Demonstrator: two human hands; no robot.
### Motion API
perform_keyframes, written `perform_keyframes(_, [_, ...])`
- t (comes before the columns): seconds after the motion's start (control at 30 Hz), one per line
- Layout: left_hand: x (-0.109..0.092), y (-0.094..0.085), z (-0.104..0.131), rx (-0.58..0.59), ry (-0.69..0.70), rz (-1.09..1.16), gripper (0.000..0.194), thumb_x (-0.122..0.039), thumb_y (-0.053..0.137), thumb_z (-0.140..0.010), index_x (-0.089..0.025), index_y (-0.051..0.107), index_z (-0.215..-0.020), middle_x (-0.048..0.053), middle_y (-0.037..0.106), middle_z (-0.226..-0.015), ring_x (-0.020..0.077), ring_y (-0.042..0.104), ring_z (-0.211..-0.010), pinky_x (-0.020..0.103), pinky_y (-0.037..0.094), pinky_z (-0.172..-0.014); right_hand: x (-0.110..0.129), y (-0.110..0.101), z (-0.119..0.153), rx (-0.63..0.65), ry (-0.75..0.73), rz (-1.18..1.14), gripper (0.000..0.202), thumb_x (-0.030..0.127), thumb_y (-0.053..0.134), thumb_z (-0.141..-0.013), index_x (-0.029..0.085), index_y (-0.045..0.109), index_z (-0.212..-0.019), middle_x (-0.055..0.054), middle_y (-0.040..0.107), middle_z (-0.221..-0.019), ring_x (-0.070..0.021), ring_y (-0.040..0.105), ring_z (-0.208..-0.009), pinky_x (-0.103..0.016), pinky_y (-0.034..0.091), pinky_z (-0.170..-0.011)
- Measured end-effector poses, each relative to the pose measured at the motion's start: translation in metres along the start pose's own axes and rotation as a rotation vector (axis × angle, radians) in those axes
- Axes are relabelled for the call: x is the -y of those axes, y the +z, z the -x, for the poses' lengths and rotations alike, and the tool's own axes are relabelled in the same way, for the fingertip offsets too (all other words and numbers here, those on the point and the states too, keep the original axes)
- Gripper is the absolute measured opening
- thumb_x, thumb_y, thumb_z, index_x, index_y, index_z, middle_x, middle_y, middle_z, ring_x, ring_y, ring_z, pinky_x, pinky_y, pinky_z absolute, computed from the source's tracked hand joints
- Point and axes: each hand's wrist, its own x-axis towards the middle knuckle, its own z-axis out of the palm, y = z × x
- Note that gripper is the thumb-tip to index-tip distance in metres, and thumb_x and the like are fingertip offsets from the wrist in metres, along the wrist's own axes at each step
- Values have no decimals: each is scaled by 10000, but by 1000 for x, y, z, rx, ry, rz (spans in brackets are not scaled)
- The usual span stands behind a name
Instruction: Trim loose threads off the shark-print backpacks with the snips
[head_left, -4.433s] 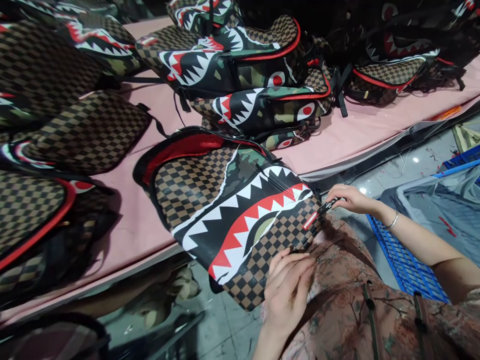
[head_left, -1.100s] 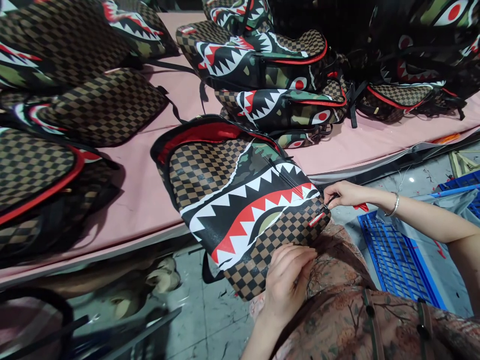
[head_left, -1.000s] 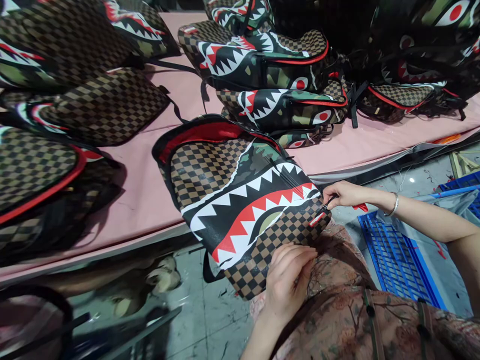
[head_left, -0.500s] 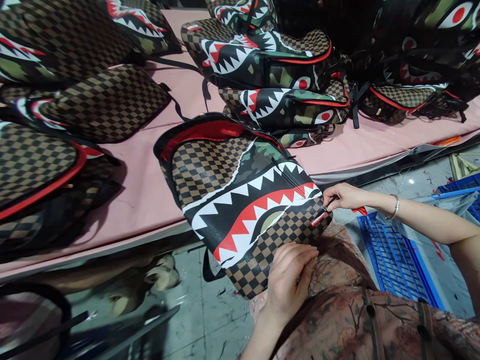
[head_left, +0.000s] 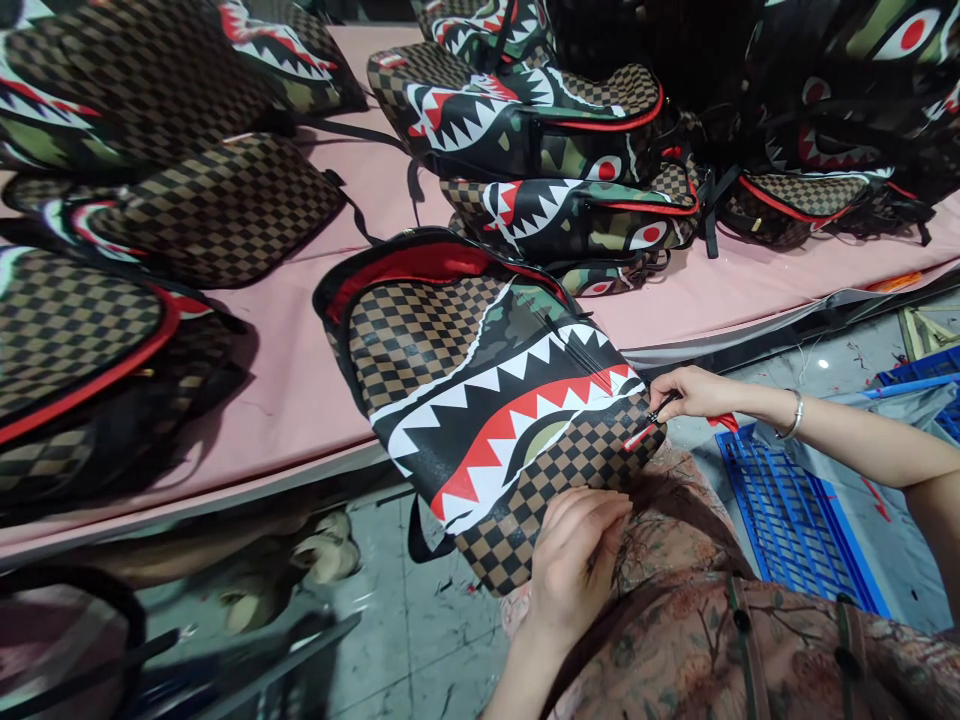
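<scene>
A brown-and-black checkered backpack point(head_left: 480, 400) with a printed shark mouth leans over the table edge against my lap, its far end open and showing red lining. My right hand point(head_left: 679, 392) pinches a small black-handled tool with a red part at the bag's right edge, beside a small red-and-white label. Near the bag's lower edge lies my left hand point(head_left: 581, 550), fingers curled together against the checkered surface; what they hold, if anything, is hidden.
Several similar backpacks point(head_left: 585, 215) lie on the pink-covered table point(head_left: 300, 380) behind and to the left. Blue plastic crates point(head_left: 795, 510) stand on the floor at the right. Pale rolls point(head_left: 326, 545) sit under the table.
The view has shifted very slightly. My left hand has moved slightly left along the lower edge; my right hand keeps its pinch at the bag's right edge.
</scene>
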Motion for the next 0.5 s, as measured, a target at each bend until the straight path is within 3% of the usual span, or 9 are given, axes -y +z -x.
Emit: perform_keyframes(0.5, [0,0,-1,28,-10,-19,211,-57,537,-789,-188,605,-939,58,677,-898,165,622,-863,342,500,-799,5,3,0,-11,-7,37,128,231,664,-690,156,664,-795,-3,671,-788,-124,581,-717,-196,386,-630])
